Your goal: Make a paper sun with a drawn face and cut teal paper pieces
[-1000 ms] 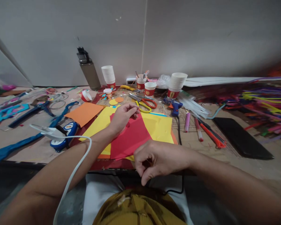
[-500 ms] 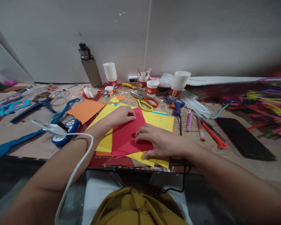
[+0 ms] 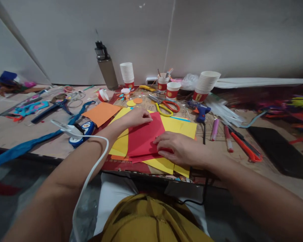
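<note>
Two or more red paper sheets [image 3: 143,139] lie on top of yellow sheets [image 3: 184,127], their lower edges slightly offset. At the upper edge of the red paper, my left hand [image 3: 138,117] has its fingers curled together against the sheet. My right hand [image 3: 178,148] closes over the lower right corner of the red paper, with its fingers bent and its thumb drawn in below them. The fingertips of both hands are partly hidden. An orange sheet [image 3: 102,113] lies to the left, and yellow and orange paper circles [image 3: 137,101] lie behind.
Scissors [image 3: 164,107] and paper cups [image 3: 173,90] stand or lie behind the paper. A glue gun [image 3: 202,113], markers [image 3: 214,129] and a black phone-like slab [image 3: 280,151] are on the right. A blue tape measure [image 3: 82,135], white cable [image 3: 91,174] and bottle [image 3: 107,74] are on the left.
The view has shifted, moving the scene right and slightly up. My right thumb has drawn in toward the fingers at the red paper's corner. My left hand stays at the upper edge.
</note>
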A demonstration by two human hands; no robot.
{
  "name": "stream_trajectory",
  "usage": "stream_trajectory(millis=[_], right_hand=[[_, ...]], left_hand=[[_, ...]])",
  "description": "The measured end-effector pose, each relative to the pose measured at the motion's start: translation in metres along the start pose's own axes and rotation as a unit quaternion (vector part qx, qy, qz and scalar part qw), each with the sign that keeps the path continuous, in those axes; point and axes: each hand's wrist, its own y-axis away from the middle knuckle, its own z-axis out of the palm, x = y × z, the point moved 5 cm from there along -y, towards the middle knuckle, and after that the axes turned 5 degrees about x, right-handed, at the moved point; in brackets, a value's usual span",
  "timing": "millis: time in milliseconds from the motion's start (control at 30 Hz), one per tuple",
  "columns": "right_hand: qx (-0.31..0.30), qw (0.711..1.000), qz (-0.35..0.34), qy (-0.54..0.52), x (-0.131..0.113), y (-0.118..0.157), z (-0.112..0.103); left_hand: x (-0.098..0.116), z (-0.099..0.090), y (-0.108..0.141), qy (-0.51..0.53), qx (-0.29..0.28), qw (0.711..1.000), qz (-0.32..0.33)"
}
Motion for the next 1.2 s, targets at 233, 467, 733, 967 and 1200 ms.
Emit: stream_trajectory(millis=[233, 467, 733, 967, 1200], right_hand=[[0.009, 0.999, 0.041, 0.004, 0.009, -0.002, 0.003], [-0.022, 0.999, 0.042, 0.015, 0.005, -0.004, 0.002], [-0.022, 0.999, 0.037, 0.021, 0.008, -0.001, 0.001], [0.022, 0.989, 0.141, -0.028, 0.022, -0.001, -0.004], [0.100, 0.976, 0.188, -0.033, 0.027, -0.001, -0.010]], left_hand=[[-0.007, 0.001, 0.000, 0.026, -0.004, 0.999, 0.024], [-0.006, 0.000, 0.001, 0.034, -0.001, 0.999, 0.013], [-0.004, 0.001, 0.002, 0.019, -0.005, 0.999, 0.036], [-0.005, 0.001, 0.002, 0.021, -0.005, 0.999, 0.045], [-0.005, 0.001, 0.002, 0.010, -0.009, 0.999, 0.047]])
